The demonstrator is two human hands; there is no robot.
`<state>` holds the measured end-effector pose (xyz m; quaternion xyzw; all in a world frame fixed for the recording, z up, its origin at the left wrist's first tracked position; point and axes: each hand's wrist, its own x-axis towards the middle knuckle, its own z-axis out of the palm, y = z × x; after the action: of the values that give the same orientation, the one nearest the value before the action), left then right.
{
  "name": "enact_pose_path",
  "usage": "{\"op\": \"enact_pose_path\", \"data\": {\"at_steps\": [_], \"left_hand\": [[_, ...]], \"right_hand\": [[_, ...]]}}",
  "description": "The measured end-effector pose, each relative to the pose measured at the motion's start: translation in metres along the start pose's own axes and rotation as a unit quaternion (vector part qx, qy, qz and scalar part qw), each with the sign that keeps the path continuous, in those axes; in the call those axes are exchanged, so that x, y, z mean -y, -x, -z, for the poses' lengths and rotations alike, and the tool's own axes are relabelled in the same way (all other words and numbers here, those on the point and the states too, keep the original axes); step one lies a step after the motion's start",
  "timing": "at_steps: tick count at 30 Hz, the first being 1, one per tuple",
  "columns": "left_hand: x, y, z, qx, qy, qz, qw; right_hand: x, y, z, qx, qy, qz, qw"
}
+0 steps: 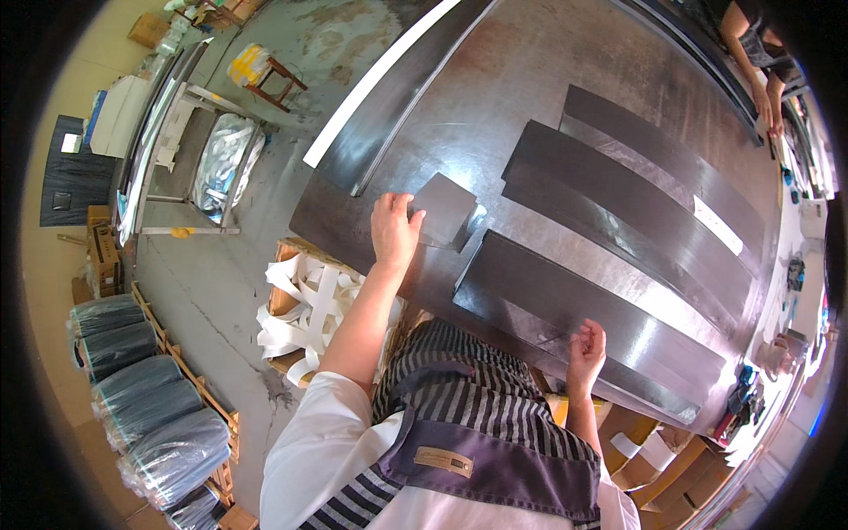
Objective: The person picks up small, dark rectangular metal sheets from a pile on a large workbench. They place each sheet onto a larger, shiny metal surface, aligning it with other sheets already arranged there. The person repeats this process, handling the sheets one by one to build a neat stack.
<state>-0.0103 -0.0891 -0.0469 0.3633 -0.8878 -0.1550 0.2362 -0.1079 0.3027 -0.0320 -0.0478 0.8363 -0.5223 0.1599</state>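
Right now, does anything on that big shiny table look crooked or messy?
Not really. The long dark strips lie side by side in neat rows. Only the small dark square piece under the left hand sits turned at an angle to them. The right hand rests at the nearest strip's edge.

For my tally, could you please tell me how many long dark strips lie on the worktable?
3: one nearest the person, by the right hand, at; one in the middle; one farthest. Stacked ones may be hidden.
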Motion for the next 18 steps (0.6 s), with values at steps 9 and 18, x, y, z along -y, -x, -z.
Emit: {"op": "enact_pose_path", "data": {"at_steps": [9,18], "left_hand": [[-0.002,0.019,-0.019,0.016,0.269,0.104,0.957],[-0.026,0.036,-0.002,-0.069,0.255,-0.022,0.964]], "right_hand": [[0.082,-0.052,-0.082,0.191,0.046,0.177,0.964],[0.125,-0.135,-0.187,0.197,0.128,0.339,0.911]]}}
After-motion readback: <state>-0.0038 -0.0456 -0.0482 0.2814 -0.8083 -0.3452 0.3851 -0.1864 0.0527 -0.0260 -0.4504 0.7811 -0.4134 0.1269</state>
